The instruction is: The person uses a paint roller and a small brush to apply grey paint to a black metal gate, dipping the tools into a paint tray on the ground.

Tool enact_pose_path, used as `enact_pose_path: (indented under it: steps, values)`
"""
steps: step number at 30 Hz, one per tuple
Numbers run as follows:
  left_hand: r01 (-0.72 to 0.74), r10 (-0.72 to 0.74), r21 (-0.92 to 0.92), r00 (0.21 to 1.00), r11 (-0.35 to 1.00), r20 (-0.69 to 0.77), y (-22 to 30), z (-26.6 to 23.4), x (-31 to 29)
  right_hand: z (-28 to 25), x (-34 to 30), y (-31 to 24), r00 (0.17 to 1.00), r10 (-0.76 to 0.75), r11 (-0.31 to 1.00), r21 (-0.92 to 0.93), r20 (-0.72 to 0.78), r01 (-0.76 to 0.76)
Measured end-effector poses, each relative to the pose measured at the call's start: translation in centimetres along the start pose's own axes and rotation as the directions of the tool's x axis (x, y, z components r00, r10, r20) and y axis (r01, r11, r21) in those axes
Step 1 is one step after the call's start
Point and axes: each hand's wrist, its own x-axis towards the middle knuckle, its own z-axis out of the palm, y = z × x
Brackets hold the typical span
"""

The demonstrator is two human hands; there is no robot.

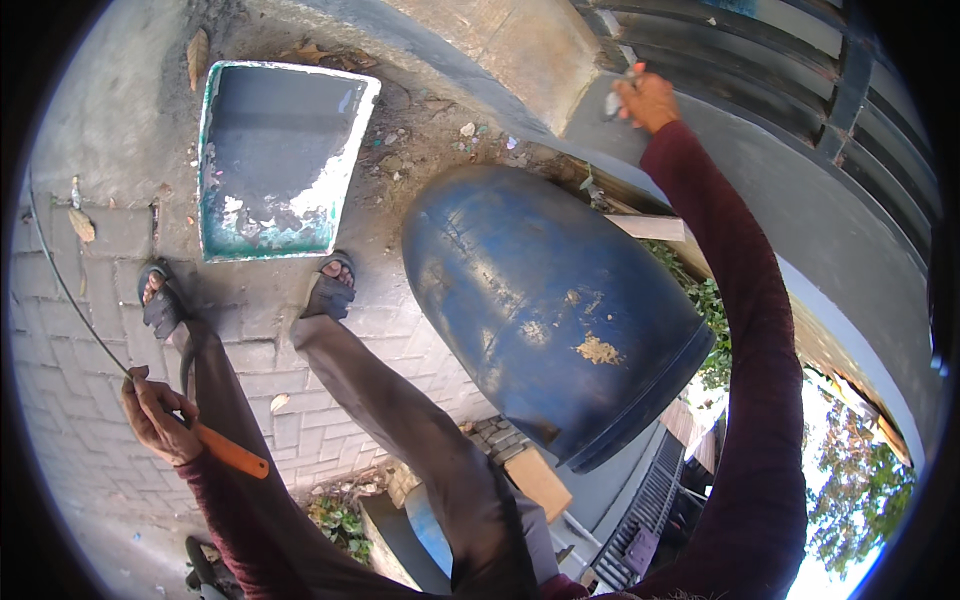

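Note:
My left hand (160,415) is closed round a tool with a flat orange handle (234,452). A long, thin, dark strip or rod (72,290) runs up and left from the same hand; whether it belongs to that tool I cannot tell. At the upper right, my right hand (648,102) reaches to the grey wall ledge (598,112) below the metal bars. Its fingers grip a small, blurred tool with red-orange and whitish parts (612,103). Between my arms, ahead of my feet, lies a green rectangular tub (268,252) with a white-crusted rim and grey material inside.
A large blue plastic drum (540,300) stands right of my legs, below the ledge. Dark metal bars (770,75) rise above the wall. Brick paving (80,350) lies underfoot, with dry leaves and debris along the wall. Planks and a grate (640,515) are at lower right.

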Motion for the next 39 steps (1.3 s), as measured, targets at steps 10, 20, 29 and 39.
enact_pose_path:
  steps: [10, 20, 29, 39]
  values:
    - [0.005, -0.005, 0.01, 1.0, 1.0, 0.004, -0.6, -0.5, -0.3, 1.9, -1.3, -1.4, 0.87, -0.485, 0.771, -0.509, -0.083, 0.381]
    - [-0.002, 0.002, -0.015, 1.0, 1.0, -0.016, 0.0, 0.1, -0.7, 0.7, -1.8, -0.2, 0.894, -0.416, 0.776, -0.578, -0.17, 0.251]
    - [-0.03, 0.03, 0.005, 1.0, 1.0, -0.004, 0.1, 0.1, -0.8, 0.3, -2.5, 0.9, 0.988, -0.149, 0.974, -0.176, -0.042, 0.14]
    - [-0.048, 0.048, 0.006, 0.998, 0.999, 0.036, -1.0, 0.0, -0.6, 7.2, 1.5, -3.6, 0.948, -0.307, 0.881, -0.4, -0.08, 0.251]
